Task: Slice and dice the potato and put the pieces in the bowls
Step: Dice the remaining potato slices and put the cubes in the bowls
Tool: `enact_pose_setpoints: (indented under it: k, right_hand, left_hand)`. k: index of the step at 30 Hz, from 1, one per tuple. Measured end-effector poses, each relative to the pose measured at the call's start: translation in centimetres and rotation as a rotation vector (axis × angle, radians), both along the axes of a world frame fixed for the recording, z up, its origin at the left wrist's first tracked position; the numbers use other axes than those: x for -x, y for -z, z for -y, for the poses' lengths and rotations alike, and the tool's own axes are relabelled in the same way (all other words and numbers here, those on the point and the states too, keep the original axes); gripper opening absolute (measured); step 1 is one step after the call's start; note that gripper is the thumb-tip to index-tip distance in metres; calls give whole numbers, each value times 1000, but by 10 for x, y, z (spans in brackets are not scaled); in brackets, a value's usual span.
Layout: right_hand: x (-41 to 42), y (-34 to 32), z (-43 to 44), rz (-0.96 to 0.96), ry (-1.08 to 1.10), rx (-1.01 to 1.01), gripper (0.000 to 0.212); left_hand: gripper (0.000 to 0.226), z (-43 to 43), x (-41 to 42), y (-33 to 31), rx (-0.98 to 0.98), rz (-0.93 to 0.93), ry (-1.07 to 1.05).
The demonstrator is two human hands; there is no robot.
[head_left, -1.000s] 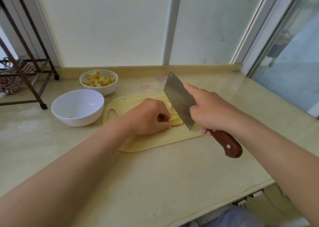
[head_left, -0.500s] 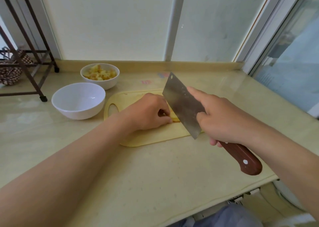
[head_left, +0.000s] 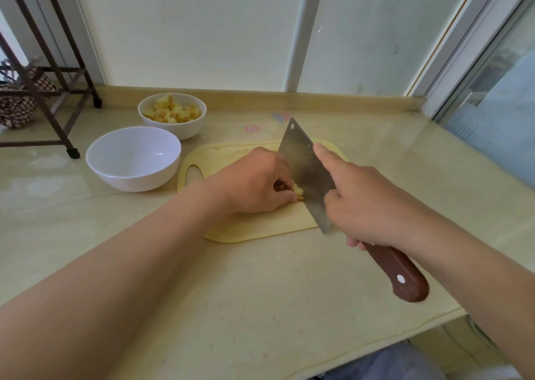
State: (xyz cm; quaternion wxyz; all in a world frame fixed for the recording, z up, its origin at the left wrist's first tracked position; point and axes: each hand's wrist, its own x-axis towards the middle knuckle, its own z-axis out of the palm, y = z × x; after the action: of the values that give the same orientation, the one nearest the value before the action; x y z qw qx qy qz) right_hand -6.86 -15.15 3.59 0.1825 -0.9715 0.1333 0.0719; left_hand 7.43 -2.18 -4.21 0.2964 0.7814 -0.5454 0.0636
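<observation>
1. Currently, left hand (head_left: 254,183): fingers curled, fingertips pinching a small potato piece (head_left: 298,191) down on the cutting board (head_left: 260,229).
2. Right hand (head_left: 367,203): wrapped round the wooden handle of the cleaver (head_left: 307,171), forefinger laid straight along the flat of the blade. The edge sits just beside my left fingertips; I cannot tell whether it touches the board.
3. Potato piece: yellow, small, mostly hidden under my knuckles. I cannot see how much lies behind the blade.
4. Far bowl (head_left: 185,128): white, heaped with diced potato (head_left: 173,110). I judge this share done.
5. Near bowl (head_left: 130,177): white, nothing visible inside, just left of the board.
6. Progress, by my estimate: dicing is well along. A last bit is under the knife, and the near bowl has yet to receive any pieces.
7. Counter (head_left: 260,293): pale stone, carrying the board and both bowls.
</observation>
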Motion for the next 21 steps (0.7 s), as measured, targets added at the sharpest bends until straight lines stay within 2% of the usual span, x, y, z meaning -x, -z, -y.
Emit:
enact_pose_setpoints:
  k: [4, 8, 15, 18, 21]
  right_hand:
    - [-28, -7, 2, -11, 32, -67, 87]
    - [-42, -12, 4, -24, -12, -49, 91]
    - [-3, -18, 20, -51, 19, -117, 86]
    - [11, -24, 29, 20, 52, -200, 83]
    - [17, -26, 48, 177, 156, -312, 80]
  left_hand:
    - [8, 1, 1, 0, 12, -9, -5]
    - [8, -1, 3, -2, -4, -7, -13]
    - [6, -4, 6, -5, -16, 12, -48]
    - [7, -4, 6, -6, -25, -10, -73]
    - [8, -5, 6, -6, -35, -2, -90]
